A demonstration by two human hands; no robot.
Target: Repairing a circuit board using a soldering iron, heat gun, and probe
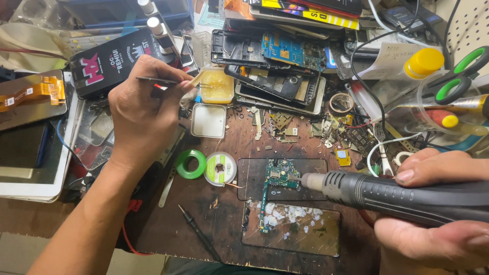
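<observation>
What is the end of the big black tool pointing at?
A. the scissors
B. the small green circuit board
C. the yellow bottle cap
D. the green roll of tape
B: the right hand holds the black hot-air tool, and its metal nozzle points straight at the small green circuit board.

A circuit board (279,176) lies on a mat (254,183) at the table's (224,224) centre. The hot-air nozzle (311,182) sits at its 3 o'clock, the solder-wick spool (220,168) at 9, the flux tin (217,85) at 11, and phone frames (277,84) at 12.
</observation>
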